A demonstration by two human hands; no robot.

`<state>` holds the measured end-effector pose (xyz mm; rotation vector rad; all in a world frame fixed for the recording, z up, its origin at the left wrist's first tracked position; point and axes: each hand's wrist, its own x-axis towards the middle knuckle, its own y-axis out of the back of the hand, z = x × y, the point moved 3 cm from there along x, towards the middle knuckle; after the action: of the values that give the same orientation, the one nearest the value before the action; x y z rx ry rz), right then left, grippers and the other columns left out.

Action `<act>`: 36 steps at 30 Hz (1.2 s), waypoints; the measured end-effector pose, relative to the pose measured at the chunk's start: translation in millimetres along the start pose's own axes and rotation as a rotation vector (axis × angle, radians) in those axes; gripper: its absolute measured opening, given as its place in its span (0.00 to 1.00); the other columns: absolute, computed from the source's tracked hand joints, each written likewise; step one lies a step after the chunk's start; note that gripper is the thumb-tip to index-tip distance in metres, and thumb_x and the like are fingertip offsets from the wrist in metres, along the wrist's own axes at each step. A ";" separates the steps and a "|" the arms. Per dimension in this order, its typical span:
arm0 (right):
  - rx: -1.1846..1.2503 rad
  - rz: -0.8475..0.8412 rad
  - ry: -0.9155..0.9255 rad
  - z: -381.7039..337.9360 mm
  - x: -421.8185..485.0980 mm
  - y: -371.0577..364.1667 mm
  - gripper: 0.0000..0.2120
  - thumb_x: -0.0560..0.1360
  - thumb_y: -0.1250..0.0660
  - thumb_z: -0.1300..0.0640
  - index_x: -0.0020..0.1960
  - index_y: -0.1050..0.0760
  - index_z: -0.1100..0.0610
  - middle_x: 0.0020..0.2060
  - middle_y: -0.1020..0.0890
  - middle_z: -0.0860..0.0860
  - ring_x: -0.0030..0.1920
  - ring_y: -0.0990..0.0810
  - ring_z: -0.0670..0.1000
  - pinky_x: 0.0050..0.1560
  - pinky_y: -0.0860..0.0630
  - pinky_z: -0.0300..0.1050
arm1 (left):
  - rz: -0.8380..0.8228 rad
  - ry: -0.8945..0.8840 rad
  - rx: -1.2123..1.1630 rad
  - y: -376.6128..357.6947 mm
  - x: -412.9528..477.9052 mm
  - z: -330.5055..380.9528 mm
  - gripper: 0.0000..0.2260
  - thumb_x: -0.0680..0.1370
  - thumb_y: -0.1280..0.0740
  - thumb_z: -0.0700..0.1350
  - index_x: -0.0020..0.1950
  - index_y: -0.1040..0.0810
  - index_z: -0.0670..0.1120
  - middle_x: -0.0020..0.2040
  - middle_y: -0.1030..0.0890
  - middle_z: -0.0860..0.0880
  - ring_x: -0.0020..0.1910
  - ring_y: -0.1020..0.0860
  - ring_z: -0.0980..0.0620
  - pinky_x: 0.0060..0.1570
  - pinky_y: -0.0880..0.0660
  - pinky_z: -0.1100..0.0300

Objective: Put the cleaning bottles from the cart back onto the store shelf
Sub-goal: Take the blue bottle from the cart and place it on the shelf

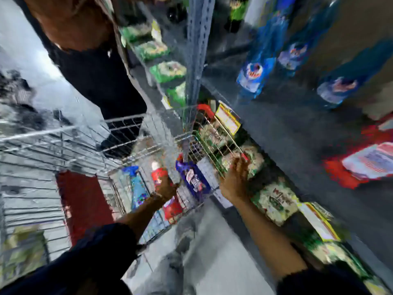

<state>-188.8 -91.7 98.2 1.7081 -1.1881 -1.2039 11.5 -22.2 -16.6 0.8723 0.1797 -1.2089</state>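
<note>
Both dark sleeves (102, 248) are reaching forward. Left hand (164, 187) is grasping a red bottle (158, 174) inside the wire cart (131, 145), beside blue bottles (138, 188). Right hand (235, 179) is clenching the cart's edge, near the shelf (297, 128).

the wire cart (119, 150) fills the left and centre of the blurred frame. inside it, near centre, a red bottle (158, 174) with a pale cap stands upright, a purple pack (194, 180) tilts just right of it, and a light blue spray bottle (137, 186) lies left. blue bottles (258, 67) stand on the grey store shelf (297, 128), upper right.
</note>
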 end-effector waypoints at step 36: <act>0.174 0.124 -0.245 1.3 41.7 -30.4 0.42 0.76 0.38 0.49 0.74 0.63 0.62 0.77 0.58 0.59 0.76 0.62 0.58 0.73 0.41 0.60 | -0.063 0.164 -0.617 -8.4 28.4 41.5 0.27 0.65 0.23 0.41 0.60 0.30 0.42 0.55 0.19 0.40 0.42 0.19 0.46 0.43 0.20 0.51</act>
<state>-175.9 -121.7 58.2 1.6160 -1.5625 -1.2920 2.0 -71.5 -8.6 0.4223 0.6789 -1.0490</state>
